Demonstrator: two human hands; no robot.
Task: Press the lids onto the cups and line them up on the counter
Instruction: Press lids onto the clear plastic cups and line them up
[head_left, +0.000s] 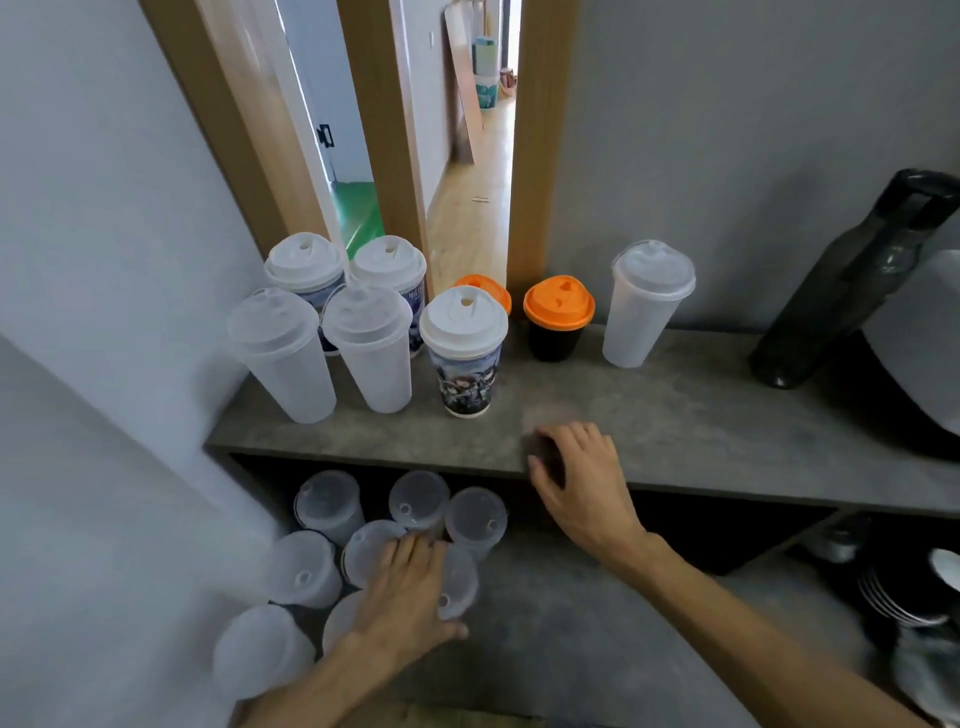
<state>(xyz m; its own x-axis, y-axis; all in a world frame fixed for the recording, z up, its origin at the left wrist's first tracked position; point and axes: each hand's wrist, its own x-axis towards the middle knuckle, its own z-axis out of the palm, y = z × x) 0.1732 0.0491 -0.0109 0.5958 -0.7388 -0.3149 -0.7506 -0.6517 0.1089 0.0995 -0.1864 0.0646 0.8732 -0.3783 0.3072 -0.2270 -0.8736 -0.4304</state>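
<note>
Head view: left hand (410, 587) flat on clear cup (457, 582).

Left hand (410, 587) low, palm down, fingers straight and spread. Right hand (576, 478) reaches further forward, fingers loosely curled.

Grey speckled stone counter (675, 415). Frosted translucent plastic cups (283, 358), white lids. Tall paper cup, dark cartoon-like print (467, 382), seemingly figures. Short black cup, orange lid (557, 317). Dark smoky bottle (852, 280) near right edge.
</note>
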